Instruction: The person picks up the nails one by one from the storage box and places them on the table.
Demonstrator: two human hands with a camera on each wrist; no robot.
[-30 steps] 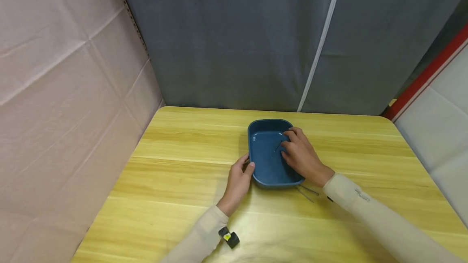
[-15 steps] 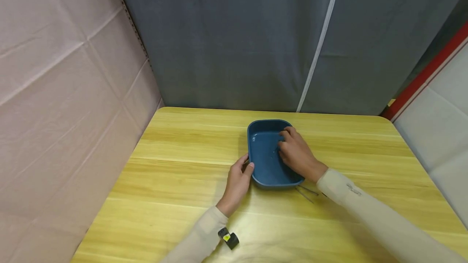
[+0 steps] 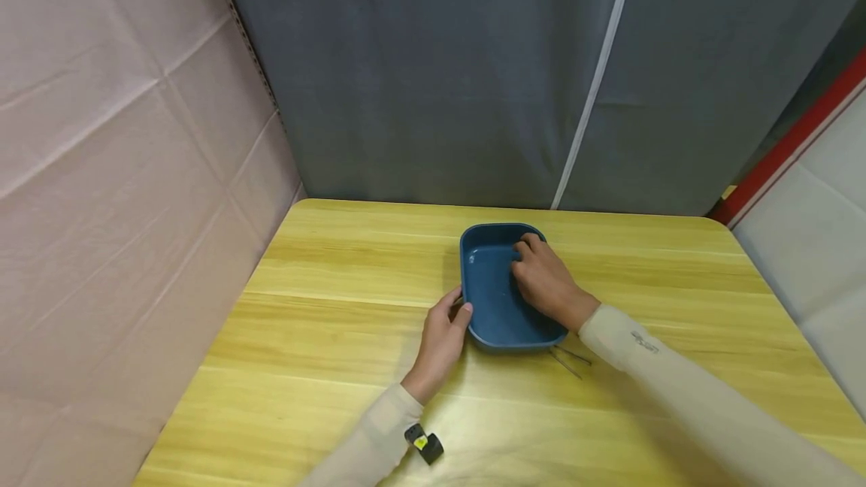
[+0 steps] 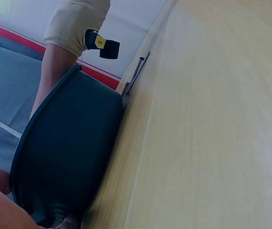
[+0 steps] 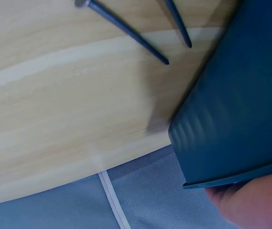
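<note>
A deep blue rectangular tub (image 3: pixel 502 340) with rounded corners sits on the table. My left hand (image 3: pixel 438 343) grips its left side, thumb at the rim and fingers along the outer wall. My right hand (image 3: pixel 546 282) reaches over the right rim with its fingers curled down inside. Its fingertips are hidden, and I cannot tell whether they hold anything. Long dark metal nails (image 3: pixel 571 359) lie on the table by the tub's near right corner. In the right wrist view, one nail (image 5: pixel 129 32) shows its flat head, and another nail (image 5: pixel 179 23) points toward the tub.
The wooden table (image 3: pixel 338 307) reaches back to a grey curtain (image 3: pixel 419 96) with a white strip. A pale cloth wall (image 3: pixel 135 209) stands at the left. At the right is a white panel (image 3: pixel 825 216) with a red edge.
My right hand has shifted slightly left and deeper over the tub, its fingers curling more. A thin dark nail seen at its fingertips earlier is now hidden. My left hand stays put.
</note>
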